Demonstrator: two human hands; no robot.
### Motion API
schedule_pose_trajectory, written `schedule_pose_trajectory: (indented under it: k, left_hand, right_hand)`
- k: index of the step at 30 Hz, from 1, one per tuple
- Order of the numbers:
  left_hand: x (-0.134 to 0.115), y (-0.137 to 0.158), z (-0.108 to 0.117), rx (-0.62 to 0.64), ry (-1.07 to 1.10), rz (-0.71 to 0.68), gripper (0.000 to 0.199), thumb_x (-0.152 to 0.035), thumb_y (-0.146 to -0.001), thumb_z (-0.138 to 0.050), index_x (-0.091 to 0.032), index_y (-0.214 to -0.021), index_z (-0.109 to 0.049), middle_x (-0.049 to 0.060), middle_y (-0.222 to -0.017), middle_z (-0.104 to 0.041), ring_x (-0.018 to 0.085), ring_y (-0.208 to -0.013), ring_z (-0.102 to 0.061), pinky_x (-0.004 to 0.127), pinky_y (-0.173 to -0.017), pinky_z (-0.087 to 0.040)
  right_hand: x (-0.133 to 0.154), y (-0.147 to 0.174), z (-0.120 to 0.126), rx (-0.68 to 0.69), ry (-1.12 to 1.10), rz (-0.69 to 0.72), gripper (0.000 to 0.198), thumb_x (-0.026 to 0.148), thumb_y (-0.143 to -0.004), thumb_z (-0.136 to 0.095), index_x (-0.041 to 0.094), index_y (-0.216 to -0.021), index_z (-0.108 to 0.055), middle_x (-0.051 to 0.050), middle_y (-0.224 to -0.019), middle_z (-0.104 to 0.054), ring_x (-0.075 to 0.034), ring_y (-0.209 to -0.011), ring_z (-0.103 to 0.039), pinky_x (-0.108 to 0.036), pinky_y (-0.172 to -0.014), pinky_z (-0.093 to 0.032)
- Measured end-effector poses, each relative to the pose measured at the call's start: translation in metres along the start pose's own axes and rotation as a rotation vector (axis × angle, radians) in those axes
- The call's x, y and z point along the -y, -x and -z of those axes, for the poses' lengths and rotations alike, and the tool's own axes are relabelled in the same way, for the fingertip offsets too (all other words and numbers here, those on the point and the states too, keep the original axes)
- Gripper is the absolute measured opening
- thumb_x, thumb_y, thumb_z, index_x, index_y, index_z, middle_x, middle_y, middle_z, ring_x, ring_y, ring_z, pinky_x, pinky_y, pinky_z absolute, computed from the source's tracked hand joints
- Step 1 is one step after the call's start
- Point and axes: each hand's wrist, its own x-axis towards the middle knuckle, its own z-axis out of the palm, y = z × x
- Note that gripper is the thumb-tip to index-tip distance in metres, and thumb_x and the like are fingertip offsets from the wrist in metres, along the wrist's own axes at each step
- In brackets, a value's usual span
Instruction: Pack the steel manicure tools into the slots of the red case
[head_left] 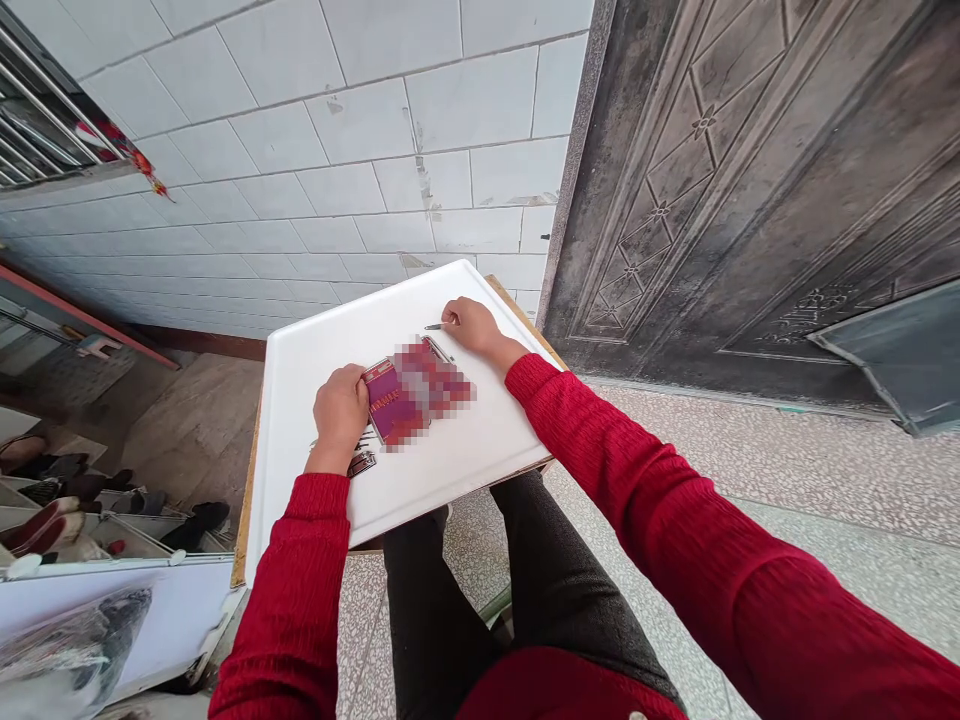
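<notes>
My left hand (341, 412) is closed at the left edge of a flat purple-and-red piece (384, 392), fingertips on its rim. Much of that piece is blurred into blocks, so I cannot tell its kind. My right hand (472, 325) is above its upper right side, with finger and thumb pinched on a slim, dark, pointed tool (433, 327) whose tip points left. Beside my left wrist lies a small black-patterned item (362, 462), partly hidden by the hand. All of this is on a white board-like tabletop (450, 470) with a raised rim.
A white tiled wall (352, 140) rises behind the tabletop. At right is a dark carved door (675, 200). Lower left, a rack (135, 525) holds several shoes, with clear plastic wrapping (82, 640) nearer me. The speckled floor (675, 440) shows at right.
</notes>
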Motion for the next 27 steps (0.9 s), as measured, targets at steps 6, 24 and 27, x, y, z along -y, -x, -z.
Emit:
schedule_pose_trajectory:
  k: [6, 24, 27]
  left_hand:
    - [-0.003, 0.001, 0.001, 0.011, -0.013, 0.001, 0.031, -0.017, -0.101, -0.039, -0.023, -0.107, -0.068, 0.01, -0.11, -0.074, 0.027, -0.107, -0.068, 0.038, -0.09, -0.051]
    - [-0.005, 0.004, -0.002, -0.009, 0.002, -0.021, 0.034, -0.016, -0.101, -0.038, -0.023, -0.108, -0.07, 0.01, -0.112, -0.075, 0.028, -0.111, -0.067, 0.041, -0.095, -0.051]
    - [-0.004, 0.003, -0.004, -0.007, 0.015, -0.02, 0.035, -0.014, -0.099, -0.04, -0.022, -0.111, -0.071, 0.01, -0.12, -0.075, 0.029, -0.115, -0.067, 0.042, -0.098, -0.052]
  right_hand:
    - [0.016, 0.01, 0.0, 0.038, -0.039, -0.033, 0.016, 0.032, -0.091, -0.075, 0.019, -0.084, -0.069, -0.005, -0.095, -0.072, -0.018, -0.081, -0.06, -0.03, -0.068, -0.041]
    - [0.03, -0.007, -0.004, 0.201, 0.175, -0.106, 0.021, 0.023, -0.079, -0.077, 0.021, -0.062, -0.066, -0.004, -0.07, -0.07, -0.018, -0.065, -0.059, -0.031, -0.061, -0.043]
    - [0.028, -0.004, -0.008, 0.135, 0.137, -0.089, 0.018, 0.021, -0.078, -0.074, 0.02, -0.062, -0.066, -0.004, -0.07, -0.07, -0.018, -0.067, -0.061, -0.031, -0.062, -0.044]
